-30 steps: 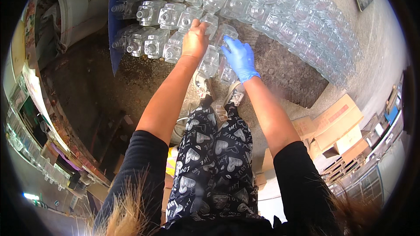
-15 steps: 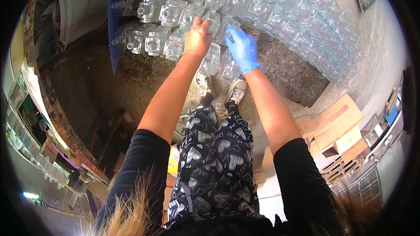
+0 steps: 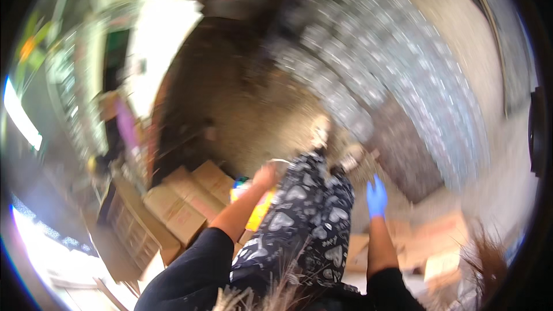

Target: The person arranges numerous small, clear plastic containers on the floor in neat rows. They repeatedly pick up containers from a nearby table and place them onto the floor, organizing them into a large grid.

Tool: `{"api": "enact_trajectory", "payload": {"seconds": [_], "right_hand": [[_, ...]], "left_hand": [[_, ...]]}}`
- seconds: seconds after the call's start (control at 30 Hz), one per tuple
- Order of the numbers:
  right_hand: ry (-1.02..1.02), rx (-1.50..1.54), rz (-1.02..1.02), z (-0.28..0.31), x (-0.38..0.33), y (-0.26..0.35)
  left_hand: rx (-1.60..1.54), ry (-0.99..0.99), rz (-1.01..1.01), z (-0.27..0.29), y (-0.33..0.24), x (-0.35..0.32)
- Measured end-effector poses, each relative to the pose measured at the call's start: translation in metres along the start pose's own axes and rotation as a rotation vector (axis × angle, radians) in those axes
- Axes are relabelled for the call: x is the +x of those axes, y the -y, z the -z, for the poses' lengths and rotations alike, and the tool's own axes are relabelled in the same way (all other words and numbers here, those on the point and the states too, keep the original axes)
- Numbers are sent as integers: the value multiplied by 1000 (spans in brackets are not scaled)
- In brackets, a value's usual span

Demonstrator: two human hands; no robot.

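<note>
Rows of clear glass bottles (image 3: 334, 89) stand on the ground ahead, smeared by motion, with a denser block of them further right. My bare left hand (image 3: 266, 176) hangs beside my left leg, close to a thin pale curved edge (image 3: 280, 160). Its fingers are too blurred to read. On the right, my right hand (image 3: 377, 198) wears a blue glove and is held low beside my leg. Its fingers stretch out, and nothing shows in them. Both hands are apart from the bottles.
Closed cardboard boxes (image 3: 175, 196) sit at the lower left, beside an upright divided carton (image 3: 135, 233). More cardboard (image 3: 426, 239) lies at the lower right. A dark flat board (image 3: 406, 150) lies between the bottle groups. Something yellow (image 3: 260, 210) is next to my left leg.
Both hands have left the bottles and come back down beside my legs, moving apart. The view has swung left, bringing in the boxes at lower left.
</note>
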State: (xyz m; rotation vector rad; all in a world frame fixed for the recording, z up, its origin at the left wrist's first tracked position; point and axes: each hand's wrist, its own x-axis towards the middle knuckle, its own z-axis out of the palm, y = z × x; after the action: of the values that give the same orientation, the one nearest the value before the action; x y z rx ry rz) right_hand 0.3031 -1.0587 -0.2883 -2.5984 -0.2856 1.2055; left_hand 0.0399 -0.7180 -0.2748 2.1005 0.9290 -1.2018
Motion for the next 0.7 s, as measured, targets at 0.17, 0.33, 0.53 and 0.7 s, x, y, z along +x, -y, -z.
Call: {"api": "enact_trajectory", "payload": {"seconds": [0.17,0.33,0.53,0.7], "right_hand": [[152,-142,-14,32,-56,-68],[61,-291,249,158,9,57],[-65,-101,894,222,12,388],[-29,166,1164,152,-23,667]], "left_hand": [[-332,26,438,-17,122,-213],[-606,-236,561,-50,132,-313],[-1073,-789,545,82,148,-307],[-928,-1490,474,241,285,-284]]}}
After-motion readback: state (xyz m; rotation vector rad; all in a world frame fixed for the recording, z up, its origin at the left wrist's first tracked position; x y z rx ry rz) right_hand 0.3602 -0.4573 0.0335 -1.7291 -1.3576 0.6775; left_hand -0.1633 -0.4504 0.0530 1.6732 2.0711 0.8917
